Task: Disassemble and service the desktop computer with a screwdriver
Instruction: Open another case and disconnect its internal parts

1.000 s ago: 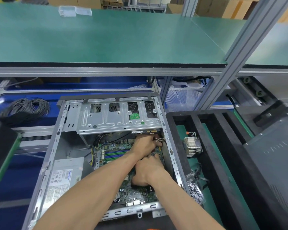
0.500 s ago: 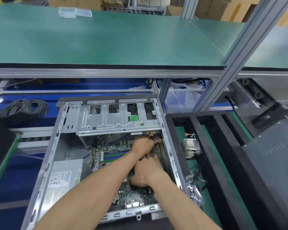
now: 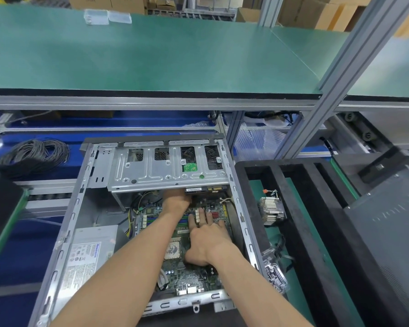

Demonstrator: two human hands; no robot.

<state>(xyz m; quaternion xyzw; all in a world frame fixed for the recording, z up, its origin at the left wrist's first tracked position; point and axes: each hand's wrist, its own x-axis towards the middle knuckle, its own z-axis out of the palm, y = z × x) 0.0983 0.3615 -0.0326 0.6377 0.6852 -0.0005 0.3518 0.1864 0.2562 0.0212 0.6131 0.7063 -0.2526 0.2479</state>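
Note:
The open desktop case [image 3: 80, 197] lies on the bench with its motherboard [image 3: 191, 277] exposed. A bare processor [image 3: 172, 250] shows on the board. My left hand [image 3: 177, 200] reaches in under the metal drive cage [image 3: 151, 171], which hides its fingers. My right hand [image 3: 208, 237] lies flat on the motherboard, fingers straight and pointing toward the cage. A power supply [image 3: 87, 251] fills the case's left side. No screwdriver is in view.
To the right, a black foam tray [image 3: 300, 208] holds a removed heatsink [image 3: 270, 211]. A dark side panel [image 3: 387, 220] lies further right. A cable coil [image 3: 33, 154] sits at left. The green shelf [image 3: 151, 55] and an aluminium post [image 3: 340, 67] overhang the case.
My left hand has slid forward under the drive cage. My right hand's fingers have uncurled and now lie flat on the motherboard.

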